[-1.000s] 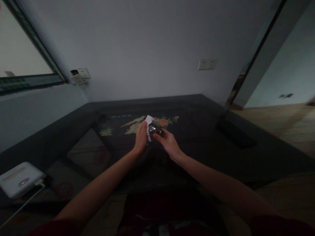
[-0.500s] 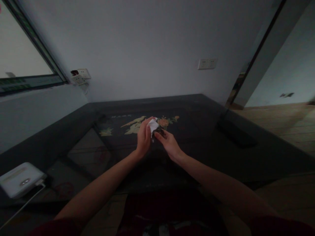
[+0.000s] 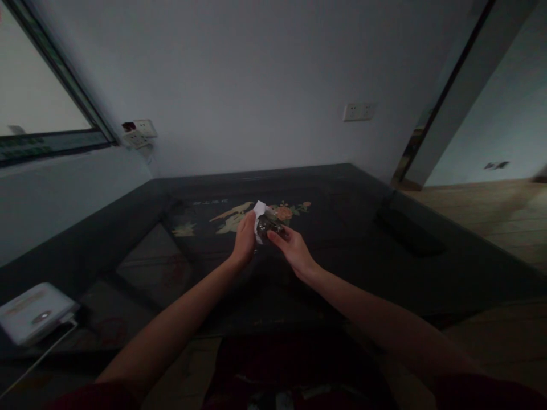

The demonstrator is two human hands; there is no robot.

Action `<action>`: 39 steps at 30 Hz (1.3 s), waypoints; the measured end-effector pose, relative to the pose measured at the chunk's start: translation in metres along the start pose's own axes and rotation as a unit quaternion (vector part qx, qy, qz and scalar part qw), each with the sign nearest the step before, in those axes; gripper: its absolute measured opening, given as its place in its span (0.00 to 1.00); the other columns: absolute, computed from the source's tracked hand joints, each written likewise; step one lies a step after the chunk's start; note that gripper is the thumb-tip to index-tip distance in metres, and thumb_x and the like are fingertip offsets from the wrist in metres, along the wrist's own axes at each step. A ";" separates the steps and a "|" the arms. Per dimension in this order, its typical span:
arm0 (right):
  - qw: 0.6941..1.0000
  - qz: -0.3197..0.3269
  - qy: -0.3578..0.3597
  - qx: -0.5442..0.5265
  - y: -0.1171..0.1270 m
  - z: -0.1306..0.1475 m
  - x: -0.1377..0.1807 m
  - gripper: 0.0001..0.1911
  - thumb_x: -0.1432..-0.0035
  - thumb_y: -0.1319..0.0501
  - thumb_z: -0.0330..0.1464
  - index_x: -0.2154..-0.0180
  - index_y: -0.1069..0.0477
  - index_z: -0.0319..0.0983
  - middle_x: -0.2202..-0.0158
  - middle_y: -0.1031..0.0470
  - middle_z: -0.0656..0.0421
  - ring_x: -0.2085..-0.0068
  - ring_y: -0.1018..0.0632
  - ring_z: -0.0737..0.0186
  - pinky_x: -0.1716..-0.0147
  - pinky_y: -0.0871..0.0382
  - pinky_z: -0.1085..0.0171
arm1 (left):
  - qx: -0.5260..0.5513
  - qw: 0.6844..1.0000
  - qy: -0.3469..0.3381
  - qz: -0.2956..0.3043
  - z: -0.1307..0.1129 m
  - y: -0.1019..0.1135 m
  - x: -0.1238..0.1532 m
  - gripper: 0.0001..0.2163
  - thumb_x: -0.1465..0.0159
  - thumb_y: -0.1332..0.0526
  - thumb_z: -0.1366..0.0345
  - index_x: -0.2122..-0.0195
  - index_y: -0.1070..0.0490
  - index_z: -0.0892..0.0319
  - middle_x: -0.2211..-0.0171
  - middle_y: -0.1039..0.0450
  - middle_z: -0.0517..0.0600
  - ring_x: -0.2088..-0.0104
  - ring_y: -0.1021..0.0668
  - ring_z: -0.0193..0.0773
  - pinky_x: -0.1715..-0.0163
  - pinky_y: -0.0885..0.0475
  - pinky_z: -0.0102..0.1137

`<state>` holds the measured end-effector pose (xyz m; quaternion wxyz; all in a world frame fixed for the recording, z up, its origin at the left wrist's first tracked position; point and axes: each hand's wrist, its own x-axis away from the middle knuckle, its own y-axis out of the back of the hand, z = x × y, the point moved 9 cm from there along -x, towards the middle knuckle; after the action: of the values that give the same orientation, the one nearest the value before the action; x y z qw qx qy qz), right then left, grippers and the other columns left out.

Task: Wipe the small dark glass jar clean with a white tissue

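Above the dark glossy table (image 3: 325, 273), my right hand (image 3: 294, 250) is closed on a small dark shiny object (image 3: 270, 226), thumb on its near side. What kind of thing it is I cannot make out; it looks transparent or reflective in places. A white tissue (image 3: 259, 212) lies against the object's left side. My left hand (image 3: 245, 239) presses the tissue to the object, its fingers partly hidden behind the tissue. Both hands are close together near the middle of the table.
A white box-shaped device (image 3: 38, 313) with a white cable sits at the table's left edge. On the right lies a dark flat object (image 3: 410, 230). A flower-and-bird picture (image 3: 233, 219) decorates the tabletop. Wall sockets (image 3: 359, 111) are behind, and a window (image 3: 38, 74) is at left.
My left hand has moved slightly down and left with the tissue. More of the dark shiny object shows now. My right hand has barely moved.
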<state>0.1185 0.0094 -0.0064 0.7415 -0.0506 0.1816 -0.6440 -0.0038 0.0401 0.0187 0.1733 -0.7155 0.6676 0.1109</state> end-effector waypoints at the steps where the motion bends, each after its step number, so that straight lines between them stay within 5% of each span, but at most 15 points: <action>1: 1.000 0.001 0.002 0.002 0.001 0.001 0.000 0.21 0.56 0.30 0.44 0.61 0.25 0.40 0.58 0.20 0.55 0.56 0.22 0.55 0.50 0.32 0.55 | 0.017 0.999 0.029 -0.004 0.007 0.001 -0.002 0.17 0.35 0.48 0.53 0.60 0.26 0.61 0.63 0.22 0.54 0.64 0.22 0.41 0.60 0.28 0.35; 6: 1.000 0.013 0.025 0.011 0.000 0.007 -0.001 0.21 0.57 0.29 0.41 0.60 0.26 0.41 0.58 0.20 0.56 0.54 0.22 0.54 0.49 0.31 0.54 | 0.002 0.998 0.054 -0.037 0.012 0.009 -0.001 0.16 0.35 0.47 0.53 0.66 0.27 0.60 0.69 0.24 0.52 0.68 0.23 0.40 0.65 0.28 0.33; 9: 0.999 0.013 0.038 0.022 -0.001 0.011 -0.001 0.19 0.55 0.30 0.42 0.61 0.26 0.42 0.57 0.20 0.57 0.53 0.22 0.54 0.49 0.31 0.55 | -0.094 0.992 -0.079 -0.034 -0.019 0.006 0.008 0.18 0.33 0.50 0.52 0.61 0.27 0.60 0.61 0.24 0.54 0.60 0.23 0.42 0.56 0.29 0.36; 12: 0.998 0.007 0.044 0.033 0.000 0.012 -0.001 0.18 0.54 0.31 0.42 0.62 0.26 0.41 0.59 0.20 0.58 0.54 0.22 0.54 0.50 0.31 0.56 | -0.208 0.947 -0.244 0.019 -0.053 -0.012 0.024 0.19 0.30 0.54 0.54 0.51 0.30 0.59 0.50 0.27 0.57 0.48 0.27 0.44 0.45 0.35 0.42; 15: 0.998 0.002 0.042 0.038 0.001 0.011 -0.001 0.18 0.54 0.31 0.41 0.62 0.26 0.40 0.60 0.20 0.57 0.55 0.22 0.54 0.52 0.31 0.57 | -0.254 0.919 -0.297 0.058 -0.062 -0.024 0.030 0.18 0.30 0.54 0.57 0.51 0.29 0.59 0.49 0.27 0.57 0.45 0.29 0.44 0.42 0.39 0.44; 18: 0.998 0.006 0.043 0.043 0.001 0.011 -0.002 0.17 0.54 0.31 0.41 0.62 0.26 0.40 0.59 0.20 0.56 0.55 0.22 0.54 0.51 0.30 0.56 | -0.214 0.945 -0.240 0.056 -0.053 -0.018 0.020 0.18 0.31 0.52 0.56 0.52 0.28 0.59 0.51 0.26 0.57 0.48 0.26 0.44 0.44 0.36 0.41; 23: 0.999 0.019 0.041 0.027 -0.001 0.010 -0.002 0.23 0.57 0.28 0.38 0.57 0.27 0.42 0.55 0.21 0.56 0.52 0.22 0.54 0.47 0.31 0.54 | -0.052 0.998 -0.031 0.015 -0.009 0.001 -0.002 0.18 0.36 0.47 0.52 0.61 0.25 0.60 0.62 0.23 0.54 0.61 0.22 0.42 0.56 0.29 0.36; 31: 0.998 0.036 0.044 0.026 -0.004 0.010 -0.002 0.27 0.58 0.27 0.38 0.55 0.28 0.42 0.53 0.21 0.55 0.51 0.22 0.53 0.47 0.31 0.52 | 0.119 0.980 0.160 -0.027 0.032 0.000 -0.008 0.10 0.41 0.43 0.59 0.70 0.28 0.61 0.75 0.26 0.50 0.75 0.24 0.36 0.70 0.28 0.31; 35: 0.998 0.039 0.039 0.016 -0.005 0.011 -0.001 0.24 0.55 0.29 0.38 0.55 0.28 0.41 0.53 0.21 0.55 0.51 0.22 0.54 0.47 0.32 0.54 | 0.076 0.990 0.103 -0.061 0.022 0.010 -0.002 0.12 0.38 0.44 0.56 0.70 0.30 0.59 0.73 0.26 0.48 0.72 0.24 0.37 0.67 0.28 0.31; 39: 0.999 0.022 0.038 0.019 -0.003 0.011 0.000 0.21 0.54 0.30 0.39 0.57 0.27 0.41 0.55 0.21 0.56 0.51 0.23 0.55 0.47 0.32 0.55 | -0.108 0.987 -0.117 -0.022 -0.025 0.003 0.011 0.19 0.32 0.52 0.52 0.56 0.28 0.59 0.57 0.24 0.55 0.55 0.23 0.42 0.51 0.31 0.38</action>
<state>0.1194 0.0073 0.0045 0.7489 -0.0084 0.1985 -0.6323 -0.0075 0.0205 0.0367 0.1741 -0.7265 0.6109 0.2619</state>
